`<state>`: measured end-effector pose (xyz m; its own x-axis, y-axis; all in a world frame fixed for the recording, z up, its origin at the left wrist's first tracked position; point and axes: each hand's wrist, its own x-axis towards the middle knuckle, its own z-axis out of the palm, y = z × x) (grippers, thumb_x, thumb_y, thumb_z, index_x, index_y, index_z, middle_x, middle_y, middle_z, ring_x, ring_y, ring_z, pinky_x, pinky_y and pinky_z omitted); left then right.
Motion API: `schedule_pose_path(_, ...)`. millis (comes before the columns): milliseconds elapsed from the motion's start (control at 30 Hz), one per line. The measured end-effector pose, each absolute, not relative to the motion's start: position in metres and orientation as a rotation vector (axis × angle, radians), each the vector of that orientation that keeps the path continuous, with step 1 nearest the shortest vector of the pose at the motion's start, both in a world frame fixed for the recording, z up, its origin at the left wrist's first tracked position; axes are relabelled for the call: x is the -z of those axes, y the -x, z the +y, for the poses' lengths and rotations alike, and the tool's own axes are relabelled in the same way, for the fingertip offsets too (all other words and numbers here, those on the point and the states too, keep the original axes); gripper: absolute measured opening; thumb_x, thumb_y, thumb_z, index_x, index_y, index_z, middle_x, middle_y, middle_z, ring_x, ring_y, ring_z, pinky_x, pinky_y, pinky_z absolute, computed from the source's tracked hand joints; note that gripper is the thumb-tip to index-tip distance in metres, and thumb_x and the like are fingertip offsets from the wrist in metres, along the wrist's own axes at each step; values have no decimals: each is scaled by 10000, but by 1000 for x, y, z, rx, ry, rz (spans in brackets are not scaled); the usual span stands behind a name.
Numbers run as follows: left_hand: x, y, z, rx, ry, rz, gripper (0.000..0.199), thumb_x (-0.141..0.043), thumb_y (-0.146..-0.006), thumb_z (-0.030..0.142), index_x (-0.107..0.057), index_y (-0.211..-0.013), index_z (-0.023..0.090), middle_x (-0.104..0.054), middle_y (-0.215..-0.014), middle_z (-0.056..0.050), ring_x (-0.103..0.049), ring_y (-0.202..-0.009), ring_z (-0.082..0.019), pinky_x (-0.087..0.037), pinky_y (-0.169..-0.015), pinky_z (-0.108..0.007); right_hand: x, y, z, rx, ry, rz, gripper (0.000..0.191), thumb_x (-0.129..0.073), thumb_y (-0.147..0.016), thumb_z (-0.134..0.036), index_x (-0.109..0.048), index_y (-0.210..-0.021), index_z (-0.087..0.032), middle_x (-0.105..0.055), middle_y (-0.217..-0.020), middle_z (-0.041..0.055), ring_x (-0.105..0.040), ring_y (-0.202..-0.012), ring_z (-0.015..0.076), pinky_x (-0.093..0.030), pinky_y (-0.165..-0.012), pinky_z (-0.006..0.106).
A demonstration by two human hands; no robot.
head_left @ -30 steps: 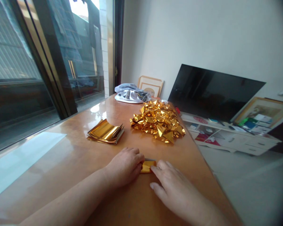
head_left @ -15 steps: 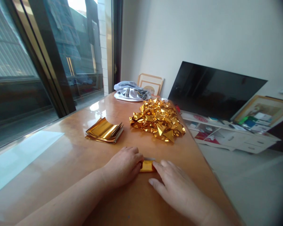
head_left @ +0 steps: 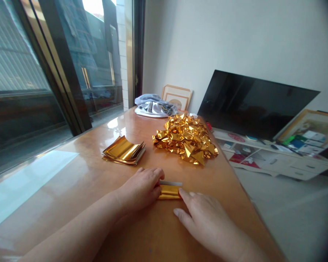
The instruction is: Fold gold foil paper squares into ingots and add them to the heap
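Observation:
A narrow strip of folded gold foil lies flat on the glossy wooden table, with a thin silver edge showing just behind it. My left hand covers the strip's left end, fingers curled over it. My right hand rests on the table, its fingertips against the right end and its thumb apart. Up the table lie a stack of curled gold foil sheets and a heap of crumpled gold foil. Neither hand touches these.
A folded grey and white cloth and a small picture frame stand at the table's far end. A glass door runs along the left. Past the right table edge are a leaning dark screen and a white low cabinet.
More of the gold strip shows now, as my left hand has drawn slightly left and my right fingertips sit at its right end. The silver edge behind it looks longer.

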<state>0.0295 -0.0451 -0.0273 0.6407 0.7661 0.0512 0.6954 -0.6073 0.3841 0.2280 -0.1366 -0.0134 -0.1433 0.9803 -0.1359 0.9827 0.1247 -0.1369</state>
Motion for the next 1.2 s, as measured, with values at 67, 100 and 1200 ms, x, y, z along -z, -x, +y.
schedule_pose_path(67,27,-27,-44,-295,-2516,1177,157,-542,-809,186,-546,-962,221,-667,-923,-18,-607,-821,-196,-399,-682,-287,14,-228,-136,291,-2043,2339,369,-552,-927,-418,-653,-1214,-211,-746,-985,109,-699,-901,300,-477,-756,377)
schedule_pose_path(100,27,-25,-43,-293,-2507,1180,165,-543,-807,191,-545,-970,221,-666,-928,-17,-606,-819,-195,-398,-683,-287,14,-228,-136,288,-2040,2336,377,-548,-929,-419,-651,-1226,-211,-747,-986,111,-701,-904,304,-480,-758,381)
schedule_pose_path(1200,27,-16,-34,-301,-2615,1119,161,-525,-883,235,-674,-824,228,-654,-905,-32,-581,-857,-189,-399,-803,-322,15,-224,-138,258,-2052,2281,436,-539,-931,-406,-614,-1312,-207,-769,-937,115,-726,-878,316,-478,-719,362)
